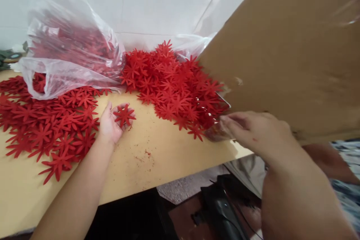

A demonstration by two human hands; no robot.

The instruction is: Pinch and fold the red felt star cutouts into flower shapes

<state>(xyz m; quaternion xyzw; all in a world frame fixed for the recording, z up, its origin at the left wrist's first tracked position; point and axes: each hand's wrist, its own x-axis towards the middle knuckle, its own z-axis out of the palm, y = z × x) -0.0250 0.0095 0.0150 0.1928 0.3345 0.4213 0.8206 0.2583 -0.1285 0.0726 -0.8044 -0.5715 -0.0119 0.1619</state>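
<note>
My left hand [114,122] is palm up over the table, its fingers curled under a red flower-shaped piece [124,115] with several narrow petals. To its left spreads a heap of the same red pieces [42,131]. A second, taller heap [174,86] lies in the middle, between my two hands. At the right end of that heap, my right hand [253,131] has its thumb and fingers pinched together by a clear plastic container [221,133]. Whatever is between those fingertips is hidden.
A translucent plastic bag [75,52] full of red pieces stands at the back left. A large cardboard sheet [287,56] rises on the right. Red crumbs [144,155] dot the wooden table [168,161]. Below its front edge is a black object [225,206].
</note>
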